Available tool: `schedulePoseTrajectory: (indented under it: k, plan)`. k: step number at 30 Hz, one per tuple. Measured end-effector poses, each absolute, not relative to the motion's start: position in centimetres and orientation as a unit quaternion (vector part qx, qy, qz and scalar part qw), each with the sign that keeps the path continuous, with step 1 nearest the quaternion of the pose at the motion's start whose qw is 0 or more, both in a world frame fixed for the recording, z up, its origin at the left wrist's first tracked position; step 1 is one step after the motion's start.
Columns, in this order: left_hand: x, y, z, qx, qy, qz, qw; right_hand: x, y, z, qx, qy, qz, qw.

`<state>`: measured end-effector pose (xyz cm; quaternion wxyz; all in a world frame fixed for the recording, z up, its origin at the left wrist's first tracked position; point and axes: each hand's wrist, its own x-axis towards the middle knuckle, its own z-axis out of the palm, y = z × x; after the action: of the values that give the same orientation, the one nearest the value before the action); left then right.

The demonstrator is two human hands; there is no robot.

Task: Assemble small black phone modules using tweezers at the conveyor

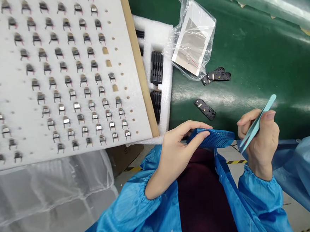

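My left hand (pixel 178 149) grips a blue perforated piece (pixel 216 138) by its left end, thumb on the near side and fingers behind. The piece is held tilted above my lap, at the bench's front edge. In my right hand (pixel 263 140) is a pair of light teal tweezers (pixel 259 123), pinched between thumb and fingers, with the tips pointing down and left toward the blue piece but apart from it. Just beyond my left hand, a black plastic shell (pixel 205 109) lies on the green bench. Two more black shells (pixel 219 75) overlap farther back.
At left, a white foam board (pixel 140 95) carries rows of small dark parts with wires. Under its edge, a white foam tray (pixel 169 76) holds stacked black pieces. A clear plastic bag (pixel 195 35) with white sheets lies on the green bench (pixel 262 52). Blue fabric (pixel 304 169) is at right.
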<state>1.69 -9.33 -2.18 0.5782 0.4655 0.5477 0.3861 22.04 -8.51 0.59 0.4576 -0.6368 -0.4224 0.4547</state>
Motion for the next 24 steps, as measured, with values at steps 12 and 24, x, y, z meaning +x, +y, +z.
schedulePoseTrajectory:
  k: [12, 24]
  plan:
    - [1.5, -9.4, -2.2, 0.477, 0.551, 0.379, 0.571, 23.0, -8.7, -1.1, -0.536, -0.419, 0.601, 0.420]
    - [1.6, -9.4, -2.3, 0.481, 0.556, 0.377, 0.564, 23.1, -8.4, -2.5, -0.514, -0.517, 0.504, 0.463]
